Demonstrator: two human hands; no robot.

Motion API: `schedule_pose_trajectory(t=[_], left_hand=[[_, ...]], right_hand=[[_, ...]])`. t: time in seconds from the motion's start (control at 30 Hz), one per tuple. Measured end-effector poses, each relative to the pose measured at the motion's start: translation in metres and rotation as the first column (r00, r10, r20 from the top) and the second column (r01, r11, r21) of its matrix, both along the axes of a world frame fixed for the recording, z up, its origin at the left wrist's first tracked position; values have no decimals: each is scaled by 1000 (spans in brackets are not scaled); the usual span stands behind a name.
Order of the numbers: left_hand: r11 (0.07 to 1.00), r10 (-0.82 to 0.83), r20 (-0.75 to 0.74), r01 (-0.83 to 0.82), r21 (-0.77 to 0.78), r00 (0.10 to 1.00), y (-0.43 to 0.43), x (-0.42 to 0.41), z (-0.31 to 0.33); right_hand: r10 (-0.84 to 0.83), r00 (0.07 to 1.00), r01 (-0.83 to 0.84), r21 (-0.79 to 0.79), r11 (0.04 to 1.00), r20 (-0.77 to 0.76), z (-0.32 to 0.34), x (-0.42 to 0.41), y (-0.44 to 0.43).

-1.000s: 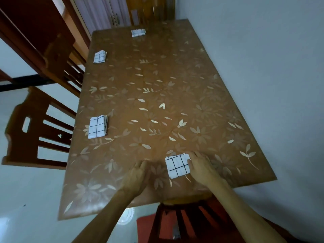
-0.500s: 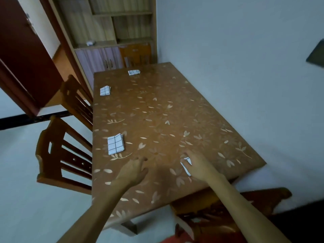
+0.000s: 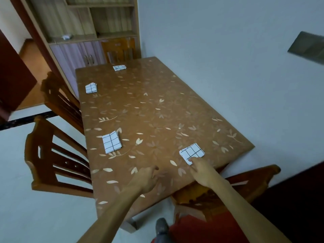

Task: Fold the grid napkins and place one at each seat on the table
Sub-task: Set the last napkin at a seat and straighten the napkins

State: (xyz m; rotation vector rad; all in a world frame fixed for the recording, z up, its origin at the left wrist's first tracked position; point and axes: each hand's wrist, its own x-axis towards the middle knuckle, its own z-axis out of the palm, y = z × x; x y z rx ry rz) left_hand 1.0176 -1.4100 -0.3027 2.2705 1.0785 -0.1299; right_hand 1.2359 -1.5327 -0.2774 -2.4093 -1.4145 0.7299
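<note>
Hands number two, set apart at the near end of the worktop [image 3: 157, 109]. The left hand [image 3: 145, 179] rests there loosely curled and holds nothing. The right hand [image 3: 201, 172] touches, with straightened fingertips, the near corner of the nearest napkin [image 3: 192, 152]. Folded grid napkins number four, all flat on the worktop: that one at its near end, a second napkin [image 3: 111, 142] and a third napkin [image 3: 91, 88] along its left edge, and a fourth napkin [image 3: 119, 67] at its far end. Wooden chairs number four: one at the worktop's near end, two on its left, one at its far end. Half a second ago the right hand covered most of the nearest napkin; now it has drawn back and the napkin lies almost fully bare
</note>
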Motion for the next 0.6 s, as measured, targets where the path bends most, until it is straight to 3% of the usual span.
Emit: schedule_pose_trajectory(t=[0.27, 0.47, 0.6], left_hand=[[984, -173, -73, 169, -61, 982, 27, 65, -26], [958, -271, -40, 265, -113, 962, 53, 145, -42], [922, -387, -96, 388, -11, 917, 68, 183, -72]], right_hand=[[-86, 996, 85, -31, 996, -34, -39, 37, 5], [-308, 941, 298, -93, 950, -141, -78, 85, 33], [-438, 879, 425, -108, 899, -189, -95, 114, 53]])
